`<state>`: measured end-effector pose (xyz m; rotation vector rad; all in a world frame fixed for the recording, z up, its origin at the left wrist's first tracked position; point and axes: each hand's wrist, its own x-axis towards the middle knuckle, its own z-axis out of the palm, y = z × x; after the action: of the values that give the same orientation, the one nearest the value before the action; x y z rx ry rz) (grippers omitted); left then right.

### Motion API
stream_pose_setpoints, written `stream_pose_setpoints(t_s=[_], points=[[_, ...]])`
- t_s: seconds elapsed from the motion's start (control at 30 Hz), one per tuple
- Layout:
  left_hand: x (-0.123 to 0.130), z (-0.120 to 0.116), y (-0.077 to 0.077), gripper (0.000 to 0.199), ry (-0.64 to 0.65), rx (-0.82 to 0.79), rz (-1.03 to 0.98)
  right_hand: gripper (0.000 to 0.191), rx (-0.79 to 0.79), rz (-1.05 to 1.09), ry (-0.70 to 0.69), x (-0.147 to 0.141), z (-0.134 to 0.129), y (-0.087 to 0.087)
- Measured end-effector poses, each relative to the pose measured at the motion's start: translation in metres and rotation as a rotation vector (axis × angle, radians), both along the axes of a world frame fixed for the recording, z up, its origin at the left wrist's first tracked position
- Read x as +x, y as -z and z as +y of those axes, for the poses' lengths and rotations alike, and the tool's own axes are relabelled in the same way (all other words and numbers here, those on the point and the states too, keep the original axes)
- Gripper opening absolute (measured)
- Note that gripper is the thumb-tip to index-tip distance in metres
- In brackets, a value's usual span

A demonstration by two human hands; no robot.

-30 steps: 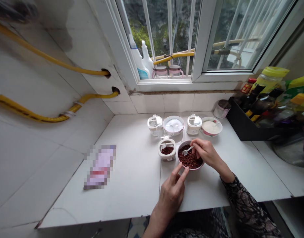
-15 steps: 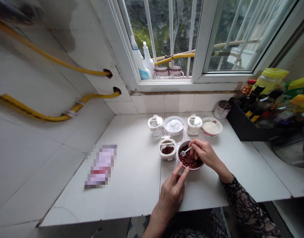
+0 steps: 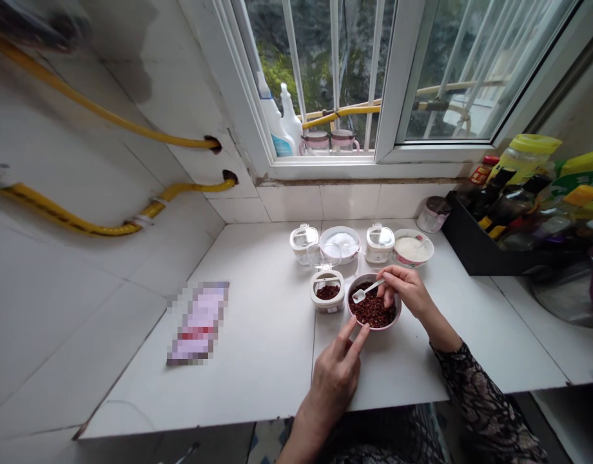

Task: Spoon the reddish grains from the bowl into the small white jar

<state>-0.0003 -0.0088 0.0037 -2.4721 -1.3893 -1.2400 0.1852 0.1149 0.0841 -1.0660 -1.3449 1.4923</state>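
My right hand (image 3: 403,291) is closed on the handle of a small white spoon (image 3: 359,296), holding it over a bowl (image 3: 398,316) of dark red, peppercorn-like pieces (image 3: 376,312). A few reddish specks show in the spoon's scoop. At the bowl's near rim, two outstretched fingers of my left hand (image 3: 339,367) rest against it; the other fingers are partly hidden. Just left of the bowl stands a white seasoning jar (image 3: 327,305), its clear lid (image 3: 329,252) raised. The same dark red pieces lie inside it.
Behind are two closed seasoning jars (image 3: 305,243), a bowl of white grains (image 3: 340,243) and a bowl of off-white powder (image 3: 413,247). A black box of bottles (image 3: 475,251) stands at right, beside a lidded jar (image 3: 432,214). A blurred-out purple packet (image 3: 198,322) lies at left.
My right hand has shifted slightly right, and the spoon has turned so its scoop faces up more and shows reddish specks. My left hand stays at the bowl's rim.
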Motion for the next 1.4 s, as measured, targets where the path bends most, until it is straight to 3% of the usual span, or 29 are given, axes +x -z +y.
stream_pose_setpoints(t_s=[0.23,0.37,0.5,0.67,0.73,0.97,1.17,1.4], points=[[0.001,0.001,0.001,0.063,0.001,0.009,-0.012,0.036,-0.013,0.047,0.018,0.001,0.002,-0.001],[0.0,0.001,0.001,0.064,0.001,0.007,-0.013,0.038,0.091,0.059,0.074,-0.005,0.0,-0.004],[0.0,0.001,0.002,0.065,0.0,0.009,-0.013,0.029,0.331,-0.02,0.108,-0.021,-0.01,-0.004],[0.0,0.001,0.002,0.066,0.001,0.035,-0.017,0.019,0.79,-0.328,-0.023,-0.032,-0.021,0.001],[0.0,0.001,0.001,0.065,-0.001,0.035,-0.015,0.019,0.847,-0.357,-0.032,-0.029,-0.022,0.002],[0.0,0.0,0.0,0.061,-0.007,0.019,0.003,0.017,0.548,-0.286,0.098,-0.001,-0.009,-0.001],[0.001,0.0,0.0,0.061,0.002,0.013,-0.016,0.018,0.581,-0.536,0.041,-0.001,-0.005,0.004],[0.001,0.001,-0.002,0.062,0.009,0.015,-0.013,0.018,0.366,-0.373,0.018,-0.008,-0.007,0.007]])
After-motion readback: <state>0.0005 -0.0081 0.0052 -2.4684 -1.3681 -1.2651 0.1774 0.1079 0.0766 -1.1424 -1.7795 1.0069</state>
